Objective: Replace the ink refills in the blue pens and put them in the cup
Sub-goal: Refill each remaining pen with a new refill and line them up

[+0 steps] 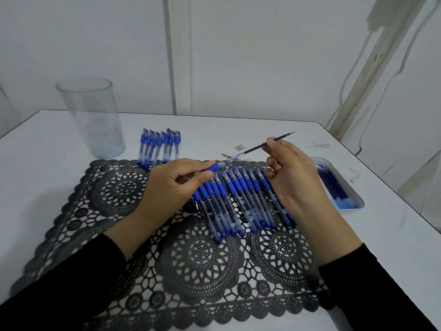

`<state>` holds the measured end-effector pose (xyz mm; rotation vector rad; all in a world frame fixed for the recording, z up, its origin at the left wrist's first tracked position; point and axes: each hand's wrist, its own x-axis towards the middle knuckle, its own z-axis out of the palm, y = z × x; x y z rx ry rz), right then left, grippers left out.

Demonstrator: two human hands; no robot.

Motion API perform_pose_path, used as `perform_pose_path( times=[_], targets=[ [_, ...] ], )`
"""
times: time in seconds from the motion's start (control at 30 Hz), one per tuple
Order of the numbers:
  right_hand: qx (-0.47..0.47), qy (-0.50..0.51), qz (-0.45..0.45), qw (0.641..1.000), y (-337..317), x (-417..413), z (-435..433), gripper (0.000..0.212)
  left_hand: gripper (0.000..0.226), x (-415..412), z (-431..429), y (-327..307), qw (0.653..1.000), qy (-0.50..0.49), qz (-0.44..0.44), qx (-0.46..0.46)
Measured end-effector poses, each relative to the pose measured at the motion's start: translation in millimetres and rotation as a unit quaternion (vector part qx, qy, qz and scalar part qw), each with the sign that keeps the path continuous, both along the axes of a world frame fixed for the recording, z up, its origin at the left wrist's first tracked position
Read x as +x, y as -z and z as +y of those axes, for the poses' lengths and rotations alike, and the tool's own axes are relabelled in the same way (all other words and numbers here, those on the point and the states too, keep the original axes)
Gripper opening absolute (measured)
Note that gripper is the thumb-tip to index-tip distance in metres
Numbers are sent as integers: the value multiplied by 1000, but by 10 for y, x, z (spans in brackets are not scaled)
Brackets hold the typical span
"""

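A transparent plastic pen barrel with a blue rubber grip [213, 168] is gripped by the left hand [171, 187], with the thumb and curled fingers closed round it, above the middle of the black lace-patterned placemat [198, 263]. A thin blue ink refill [259, 146] projects from the front end of the barrel. It is pinched near its tip between the thumb and forefinger of the right hand [296, 173]; the other right fingers are loosely curled.

A row of blue pens [241, 199] is laid side by side on the placemat, beneath both hands. A smaller group of blue pens [159, 145] is laid at the far edge of the placemat. A tall clear plastic cup [93, 115] is stood upright near the far left corner of the white desk [238, 125]. A clear shallow tray of blue refills [343, 187] is placed near the right edge of the desk.
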<state>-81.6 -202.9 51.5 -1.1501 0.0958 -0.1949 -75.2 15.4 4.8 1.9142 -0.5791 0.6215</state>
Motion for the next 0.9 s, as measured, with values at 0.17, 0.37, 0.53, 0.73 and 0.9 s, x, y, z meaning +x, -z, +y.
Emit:
perform_pose_path(
  times=[0.17,0.37,0.53,0.73,0.9],
  targets=[
    [-13,-2,-3,1000,8,-10,31,7,29,-7,-3,6,1000,14,-6,-8],
    [-33,6,2,999,24,-9,35,2,29,4,4,18,1000,20,-1,-23],
    [-25,8,7,1000,32,-7,37,3,29,2,6,18,999,25,-1,-26],
    [-40,18,4,999,21,-23,47,5,29,2,9,22,1000,23,-10,-18],
    [-89,18,-55,994,-19,-86,73,5,28,20,16,28,999,1,-39,-2]
  ],
)
